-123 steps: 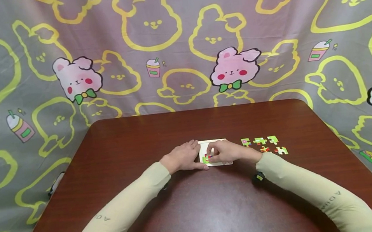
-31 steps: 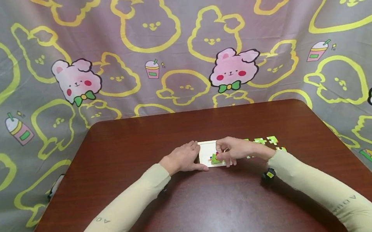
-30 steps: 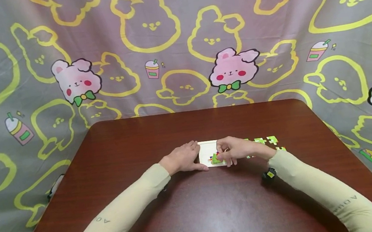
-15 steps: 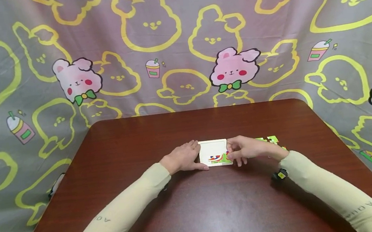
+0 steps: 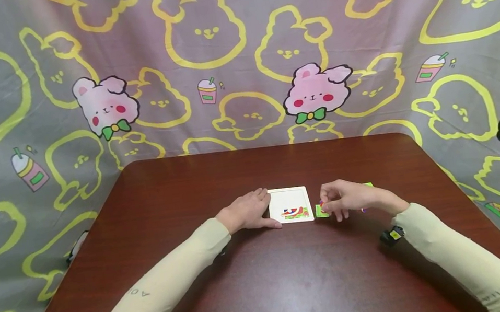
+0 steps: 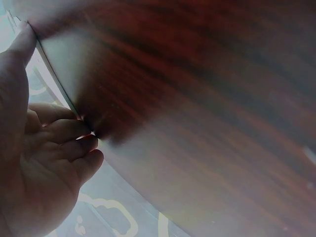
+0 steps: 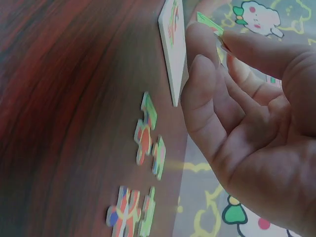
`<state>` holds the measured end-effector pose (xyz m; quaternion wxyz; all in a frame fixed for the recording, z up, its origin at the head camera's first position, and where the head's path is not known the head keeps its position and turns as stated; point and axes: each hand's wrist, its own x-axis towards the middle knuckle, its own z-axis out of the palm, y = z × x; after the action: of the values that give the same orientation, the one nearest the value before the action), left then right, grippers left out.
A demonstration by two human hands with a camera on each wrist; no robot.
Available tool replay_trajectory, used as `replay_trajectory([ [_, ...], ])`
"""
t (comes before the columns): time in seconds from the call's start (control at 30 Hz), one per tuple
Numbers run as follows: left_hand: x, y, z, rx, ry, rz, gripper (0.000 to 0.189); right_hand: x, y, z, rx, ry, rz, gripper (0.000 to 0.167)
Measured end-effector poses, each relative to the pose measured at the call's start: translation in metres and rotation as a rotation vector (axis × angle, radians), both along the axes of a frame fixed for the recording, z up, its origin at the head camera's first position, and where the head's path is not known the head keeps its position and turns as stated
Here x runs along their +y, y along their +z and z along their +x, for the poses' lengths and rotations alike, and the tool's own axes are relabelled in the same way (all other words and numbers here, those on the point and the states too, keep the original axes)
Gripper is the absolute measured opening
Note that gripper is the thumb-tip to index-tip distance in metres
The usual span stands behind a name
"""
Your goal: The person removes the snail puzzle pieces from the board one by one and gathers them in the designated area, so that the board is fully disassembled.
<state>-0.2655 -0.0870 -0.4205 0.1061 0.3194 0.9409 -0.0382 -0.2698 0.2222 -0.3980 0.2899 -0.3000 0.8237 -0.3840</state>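
Note:
In the head view, a shallow white puzzle tray lies mid-table, with red, blue, white and green puzzle pieces along its near side toward the right corner. My left hand rests against the tray's left edge, fingers extended at the far end and thumb at the near corner. Just right of the tray, my right hand pinches a green puzzle piece between thumb and fingertips. The right wrist view shows the green edge of that piece beyond the fingertips.
Several loose puzzle pieces lie on the brown table beneath and beside my right hand; in the head view the hand and wrist cover most of them. Behind the table hangs a patterned curtain.
My right hand has moved right, from over the tray to beside it, carrying the green puzzle piece. More of the tray's inside shows. The left hand has stayed at the left edge.

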Motion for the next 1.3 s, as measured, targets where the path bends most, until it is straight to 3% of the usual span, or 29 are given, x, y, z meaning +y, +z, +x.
replay_trajectory([
  [0.37, 0.002, 0.001, -0.001, -0.008, 0.003, -0.003, 0.104, 0.02, -0.004, 0.005, 0.009, 0.025, 0.062, 0.014],
  [0.67, 0.002, 0.0, -0.001, -0.001, 0.004, -0.002, 0.104, 0.036, -0.008, 0.008, 0.011, -0.022, 0.114, 0.015],
  [0.87, 0.001, 0.001, 0.0, -0.004, 0.011, -0.011, 0.104, 0.038, -0.012, 0.011, -0.028, -0.056, 0.139, 0.014],
  [1.3, 0.001, 0.0, 0.0, -0.009, 0.007, -0.003, 0.104, 0.034, -0.01, 0.013, 0.002, -0.067, 0.201, 0.015],
])
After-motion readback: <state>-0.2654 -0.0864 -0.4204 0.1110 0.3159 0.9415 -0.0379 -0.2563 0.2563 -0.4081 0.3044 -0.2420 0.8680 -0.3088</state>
